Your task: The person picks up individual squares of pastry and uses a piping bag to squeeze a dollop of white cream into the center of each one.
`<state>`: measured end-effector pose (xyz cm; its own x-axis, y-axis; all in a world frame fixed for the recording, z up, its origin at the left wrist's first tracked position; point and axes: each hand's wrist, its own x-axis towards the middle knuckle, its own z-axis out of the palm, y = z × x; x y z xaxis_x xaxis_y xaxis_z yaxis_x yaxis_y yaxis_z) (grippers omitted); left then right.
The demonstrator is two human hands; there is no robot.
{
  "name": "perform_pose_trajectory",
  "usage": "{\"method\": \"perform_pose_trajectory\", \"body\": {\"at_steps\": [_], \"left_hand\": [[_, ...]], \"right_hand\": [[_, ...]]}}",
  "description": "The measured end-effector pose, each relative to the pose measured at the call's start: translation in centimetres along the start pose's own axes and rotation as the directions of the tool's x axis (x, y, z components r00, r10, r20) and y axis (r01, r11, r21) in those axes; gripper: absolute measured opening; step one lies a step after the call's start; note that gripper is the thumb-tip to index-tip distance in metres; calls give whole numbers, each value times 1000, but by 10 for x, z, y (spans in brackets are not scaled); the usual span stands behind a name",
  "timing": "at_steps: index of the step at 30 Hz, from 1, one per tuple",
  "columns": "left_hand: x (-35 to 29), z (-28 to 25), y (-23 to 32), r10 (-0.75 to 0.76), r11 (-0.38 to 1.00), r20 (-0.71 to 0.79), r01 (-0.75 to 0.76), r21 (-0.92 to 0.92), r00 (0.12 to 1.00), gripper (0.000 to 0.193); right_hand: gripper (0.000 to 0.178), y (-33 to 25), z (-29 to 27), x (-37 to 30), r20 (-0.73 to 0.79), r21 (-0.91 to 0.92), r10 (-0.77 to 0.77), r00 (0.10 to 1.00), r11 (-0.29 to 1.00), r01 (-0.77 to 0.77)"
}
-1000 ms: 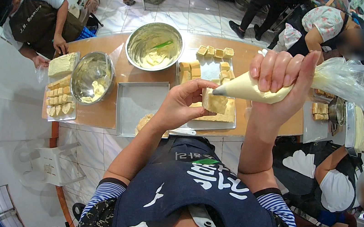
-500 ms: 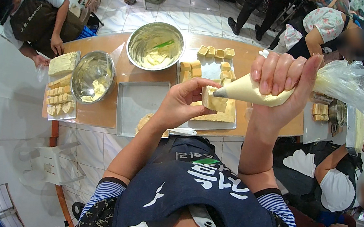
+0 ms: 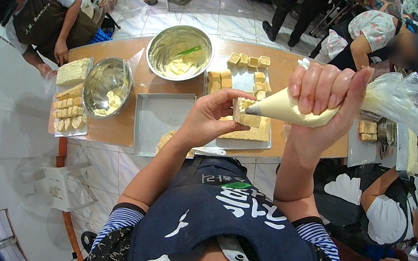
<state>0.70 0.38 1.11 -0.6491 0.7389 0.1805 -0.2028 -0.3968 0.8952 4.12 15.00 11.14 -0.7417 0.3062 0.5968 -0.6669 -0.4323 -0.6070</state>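
Between the thumb and fingers of my left hand (image 3: 210, 115) is a small pale block of cake (image 3: 246, 115), held up above the table. My right hand (image 3: 324, 101) is wrapped round a clear piping bag (image 3: 286, 107) filled with pale yellow cream. The bag's metal tip points left and sits at the upper edge of the cake block; whether it touches is hard to tell. Twisted plastic of the bag trails off to the right of my fist. Beneath my hands, a larger slab of cake (image 3: 256, 131) lies on a tray.
Two steel bowls with cream, one far (image 3: 179, 52) and one left (image 3: 107, 88), stand on the table (image 3: 137, 76). A metal baking tray (image 3: 160, 116) is before me. Cut cake pieces (image 3: 249, 61) sit on the tray behind my hands. Other people stand left and right.
The piping tip has shifted slightly, and the bag and my right hand have moved a little to the right and down. My left hand keeps its hold on the cake block.
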Motion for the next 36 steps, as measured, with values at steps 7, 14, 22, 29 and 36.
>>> {"method": "perform_pose_trajectory", "body": {"at_steps": [7,14,22,29,36], "left_hand": [[0,1,0,-9,1000,4,9,-30,1000,42],[0,1,-2,-3,1000,-2,3,-17,1000,43],[1,1,-5,27,999,-27,-28,-25,999,45],[2,-1,-5,26,998,-23,-28,-53,999,44],[2,0,-5,32,999,-45,-32,-2,998,44]], "right_hand": [[50,1,0,-1,-8,3,12,1000,1000,-12],[49,-3,1,-3,24,-18,7,1000,1000,-7],[49,-3,0,-3,29,-14,2,1000,1000,-2],[49,-2,0,-5,23,-43,19,1000,999,-18],[49,-5,1,-5,14,-7,17,1000,1000,-17]]}}
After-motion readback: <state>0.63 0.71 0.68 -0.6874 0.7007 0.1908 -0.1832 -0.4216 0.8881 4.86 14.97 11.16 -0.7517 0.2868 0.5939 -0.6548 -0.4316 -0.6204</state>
